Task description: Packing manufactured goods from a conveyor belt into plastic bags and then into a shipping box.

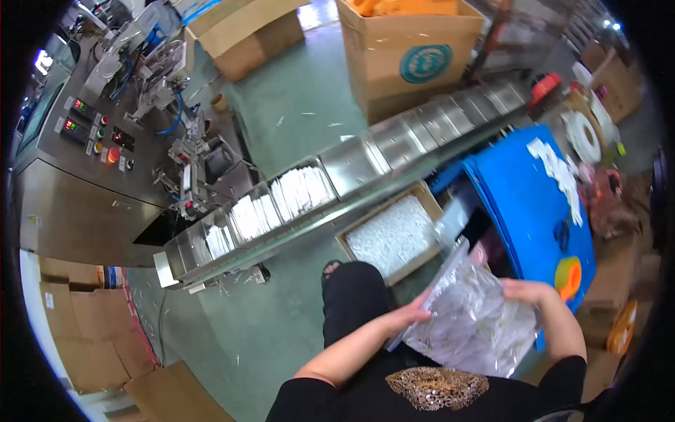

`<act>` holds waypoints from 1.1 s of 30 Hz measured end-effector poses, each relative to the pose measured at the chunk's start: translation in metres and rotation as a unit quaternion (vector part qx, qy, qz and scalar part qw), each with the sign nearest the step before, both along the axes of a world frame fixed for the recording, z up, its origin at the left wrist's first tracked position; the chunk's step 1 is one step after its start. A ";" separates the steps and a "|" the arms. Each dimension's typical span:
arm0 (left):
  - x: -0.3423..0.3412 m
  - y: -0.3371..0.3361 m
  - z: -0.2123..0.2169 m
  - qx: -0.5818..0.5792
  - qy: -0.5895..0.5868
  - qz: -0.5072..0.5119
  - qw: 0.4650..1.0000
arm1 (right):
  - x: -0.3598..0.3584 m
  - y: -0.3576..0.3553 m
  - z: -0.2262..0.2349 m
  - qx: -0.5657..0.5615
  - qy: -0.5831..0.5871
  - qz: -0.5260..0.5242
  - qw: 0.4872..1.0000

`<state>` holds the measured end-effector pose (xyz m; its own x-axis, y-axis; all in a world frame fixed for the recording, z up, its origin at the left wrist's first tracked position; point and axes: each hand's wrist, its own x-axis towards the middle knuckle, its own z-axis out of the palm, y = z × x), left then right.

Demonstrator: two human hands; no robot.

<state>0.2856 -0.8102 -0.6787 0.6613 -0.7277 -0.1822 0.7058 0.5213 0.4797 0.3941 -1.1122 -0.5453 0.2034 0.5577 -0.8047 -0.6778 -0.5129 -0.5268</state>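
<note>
A clear plastic bag (471, 316) with pale, whitish contents is held up near my lap. My left hand (413, 313) grips its left edge, thumb on top. On the bag's upper right side, my right hand (524, 290) presses with its thumb on the plastic; the fingers underneath are hidden. Just ahead of the bag stands a cardboard carton (436, 204) on the floor, holding a mass of small clear-and-white packets (394, 235). What exactly fills the bag is blurred by glare.
A metal conveyor (358, 165) crosses diagonally, several of its compartments holding white strips (302, 191). On the blue surface (524, 190) at right lie an orange tape roll (568, 278), dark scissors (561, 232) and white paper. A machine (105, 162) stands left; large cartons (408, 56) stand beyond.
</note>
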 end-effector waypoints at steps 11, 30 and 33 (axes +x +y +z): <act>0.067 -0.017 0.029 -0.033 0.348 -0.029 0.936 | 0.078 -0.028 -0.021 -0.097 0.176 -0.050 0.978; -0.119 0.102 0.341 -0.116 0.284 0.627 0.716 | 0.070 0.339 0.282 -0.023 0.072 0.194 0.978; -0.207 0.153 0.362 -0.153 0.266 0.702 0.642 | -0.029 0.433 0.283 0.042 -0.023 0.300 0.953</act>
